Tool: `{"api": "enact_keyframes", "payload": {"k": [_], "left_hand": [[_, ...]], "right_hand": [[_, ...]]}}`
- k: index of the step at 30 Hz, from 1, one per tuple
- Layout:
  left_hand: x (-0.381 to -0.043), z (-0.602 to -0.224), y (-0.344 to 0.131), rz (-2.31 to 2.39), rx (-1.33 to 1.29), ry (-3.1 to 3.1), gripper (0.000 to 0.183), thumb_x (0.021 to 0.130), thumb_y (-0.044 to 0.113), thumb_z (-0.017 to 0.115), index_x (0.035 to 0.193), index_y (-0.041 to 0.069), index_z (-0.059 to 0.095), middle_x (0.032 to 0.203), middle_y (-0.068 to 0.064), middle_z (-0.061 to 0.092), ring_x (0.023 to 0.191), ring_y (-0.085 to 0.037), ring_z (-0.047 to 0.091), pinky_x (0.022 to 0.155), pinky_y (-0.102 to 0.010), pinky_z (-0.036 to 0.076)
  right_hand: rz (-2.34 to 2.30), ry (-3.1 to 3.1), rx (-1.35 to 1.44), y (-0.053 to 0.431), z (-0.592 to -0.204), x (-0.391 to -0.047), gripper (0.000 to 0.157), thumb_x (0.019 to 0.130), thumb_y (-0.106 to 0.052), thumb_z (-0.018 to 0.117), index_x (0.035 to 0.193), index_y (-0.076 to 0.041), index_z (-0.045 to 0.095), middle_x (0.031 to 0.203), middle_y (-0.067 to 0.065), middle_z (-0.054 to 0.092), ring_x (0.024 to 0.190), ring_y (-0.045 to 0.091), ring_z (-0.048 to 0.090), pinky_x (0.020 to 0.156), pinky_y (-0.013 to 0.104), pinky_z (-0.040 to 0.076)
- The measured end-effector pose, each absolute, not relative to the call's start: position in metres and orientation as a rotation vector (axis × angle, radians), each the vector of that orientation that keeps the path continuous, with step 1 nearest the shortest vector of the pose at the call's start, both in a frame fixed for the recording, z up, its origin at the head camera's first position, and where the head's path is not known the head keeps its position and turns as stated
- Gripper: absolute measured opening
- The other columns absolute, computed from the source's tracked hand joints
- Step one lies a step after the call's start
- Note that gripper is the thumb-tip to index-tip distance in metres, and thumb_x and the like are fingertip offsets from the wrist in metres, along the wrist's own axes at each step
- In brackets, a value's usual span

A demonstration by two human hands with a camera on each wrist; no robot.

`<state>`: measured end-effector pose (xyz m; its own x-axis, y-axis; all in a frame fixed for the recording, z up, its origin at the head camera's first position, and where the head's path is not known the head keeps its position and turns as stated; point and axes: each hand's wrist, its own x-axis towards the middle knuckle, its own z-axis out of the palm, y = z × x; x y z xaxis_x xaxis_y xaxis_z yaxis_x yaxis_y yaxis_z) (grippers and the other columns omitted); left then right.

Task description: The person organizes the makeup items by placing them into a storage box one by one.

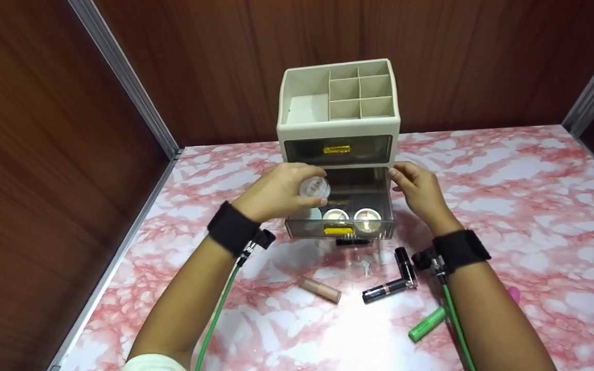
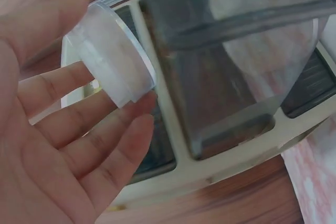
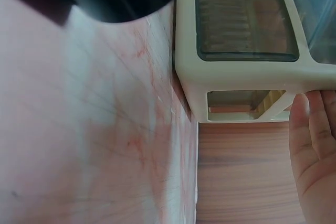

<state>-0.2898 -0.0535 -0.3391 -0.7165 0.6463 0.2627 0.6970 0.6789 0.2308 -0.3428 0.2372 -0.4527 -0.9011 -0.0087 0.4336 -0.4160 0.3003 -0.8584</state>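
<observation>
My left hand (image 1: 279, 191) pinches a small clear round jar (image 1: 315, 187) between thumb and fingers, above the pulled-out drawer (image 1: 304, 228). In the left wrist view the jar (image 2: 116, 55) looks translucent, with a wide rim. Inside the drawer, near its front, are a round jar with a pale rim (image 1: 367, 220), a similar jar (image 1: 336, 216) and a pale greenish round one (image 1: 311, 213) partly covered by my hand. At the right side of the cream organizer (image 1: 339, 128), my right hand (image 1: 422, 193) touches the frame with its fingertips; its fingers look straight in the right wrist view.
Above the open drawer is a closed one with a gold handle (image 1: 337, 149), topped by divided compartments (image 1: 345, 87). On the marbled table lie a beige tube (image 1: 319, 289), black tubes (image 1: 385, 291), a green tube (image 1: 427, 324) and a pink item (image 1: 514, 294). Wooden panels stand behind and left.
</observation>
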Motion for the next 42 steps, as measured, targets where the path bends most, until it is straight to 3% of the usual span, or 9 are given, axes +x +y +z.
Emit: {"api": "enact_keyframes", "payload": {"k": [6,13,22,30,37,42], "left_hand": [[-0.303,-0.348,-0.038,-0.316,-1.154,-2.807,0.046,0.08,0.04,0.063,0.121,0.024,0.054,0.114,0.003,0.056,0.1,-0.011,0.051,0.083,-0.028,0.042],[-0.31,-0.353,-0.029,-0.143,-1.233,-2.851,0.031,0.08,0.024,0.065,0.111,0.023,0.063,0.106,0.006,0.057,0.092,-0.013,0.054,0.077,-0.032,0.044],[-0.316,-0.361,-0.027,-0.051,-1.204,-2.828,0.024,0.076,0.012,0.063,0.097,0.022,0.069,0.097,0.004,0.058,0.088,-0.017,0.055,0.073,-0.036,0.045],[-0.316,-0.364,-0.025,-0.081,-1.208,-2.832,0.019,0.076,0.009,0.063,0.089,0.019,0.071,0.089,0.005,0.057,0.083,-0.013,0.053,0.068,-0.032,0.045],[-0.317,-0.364,-0.024,-0.063,-1.238,-2.866,0.02,0.077,0.008,0.06,0.09,0.02,0.072,0.091,0.005,0.061,0.089,-0.012,0.054,0.078,-0.031,0.043],[-0.317,-0.363,-0.023,-0.038,-1.206,-2.927,0.022,0.078,0.009,0.059,0.092,0.021,0.072,0.092,0.007,0.063,0.089,-0.012,0.056,0.078,-0.031,0.044]], "right_hand": [[1.62,-2.226,0.393,0.236,-0.453,-0.343,0.035,0.087,-0.035,0.055,0.104,-0.004,0.062,0.094,0.009,0.063,0.078,0.022,0.059,0.063,0.023,0.049],[1.637,-2.203,0.405,0.236,-0.453,-0.343,0.034,0.087,-0.034,0.055,0.103,-0.005,0.062,0.092,0.009,0.063,0.078,0.016,0.058,0.063,0.023,0.049],[1.612,-2.227,0.398,0.235,-0.452,-0.343,0.034,0.088,-0.032,0.054,0.105,-0.004,0.062,0.093,0.011,0.063,0.077,0.022,0.059,0.065,0.026,0.05],[1.614,-2.234,0.392,0.236,-0.452,-0.343,0.035,0.088,-0.033,0.054,0.106,-0.004,0.061,0.094,0.011,0.062,0.082,0.033,0.058,0.065,0.026,0.05],[1.613,-2.223,0.395,0.236,-0.452,-0.341,0.036,0.087,-0.035,0.054,0.105,-0.005,0.062,0.092,0.01,0.062,0.078,0.021,0.059,0.064,0.025,0.049],[1.613,-2.226,0.408,0.236,-0.452,-0.342,0.036,0.088,-0.034,0.054,0.106,-0.004,0.061,0.093,0.011,0.062,0.077,0.014,0.059,0.064,0.024,0.049]]}}
